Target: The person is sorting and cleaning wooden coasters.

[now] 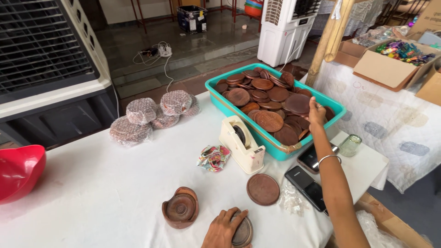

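Note:
My left hand (223, 228) lies at the near table edge, fingers curled over a round brown wooden disc (243, 232) that it presses flat. My right hand (316, 114) reaches into a teal plastic tray (216, 94) heaped with several similar wooden discs, and its fingers grip the edge of a large disc (296, 103) near the tray's right side. A metal bangle sits on that wrist. Another disc (262, 189) lies loose on the white tablecloth between my hands. A round wooden holder (180, 207) stands left of my left hand.
A cream tape dispenser (241, 143) and a crumpled colourful wrapper (213, 157) sit before the tray. Two phones (307, 184) and a small glass jar (350, 144) lie right. Wrapped disc bundles (151, 115) are at the back, a red bowl (18, 170) far left, cardboard boxes (390, 69) beyond.

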